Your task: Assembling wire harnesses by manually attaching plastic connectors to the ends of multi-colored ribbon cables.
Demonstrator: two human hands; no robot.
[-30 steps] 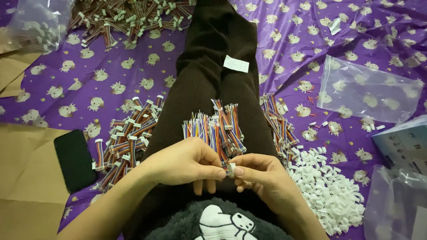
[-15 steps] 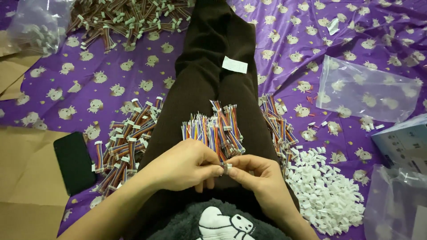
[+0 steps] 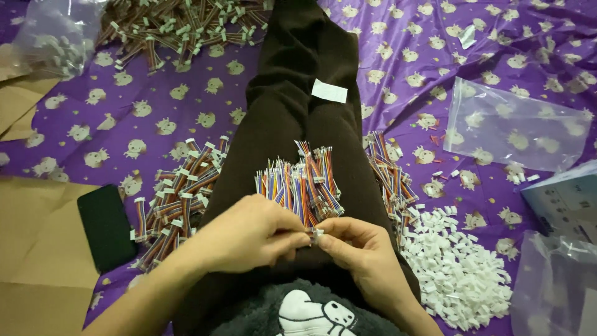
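My left hand (image 3: 249, 233) and my right hand (image 3: 360, 252) meet fingertip to fingertip over my lap, pinching a small white connector (image 3: 318, 233) with a short multicoloured wire lead between them. Just beyond my fingers a loose bundle of coloured wire leads (image 3: 301, 183) lies on my dark trousers (image 3: 298, 112). Which hand carries the wire and which the plastic housing is hidden by my fingers.
Finished leads with white plugs (image 3: 177, 193) lie left of my leg, more leads (image 3: 388, 177) lie to the right, and another pile (image 3: 180, 28) sits far ahead. A heap of white housings (image 3: 457, 267), clear plastic bags (image 3: 516, 127), a black phone (image 3: 106, 227) and a purple patterned sheet (image 3: 155, 112) surround me.
My hands stay together at the same spot; the fingers shift slightly around the small connector. Nothing else has moved.
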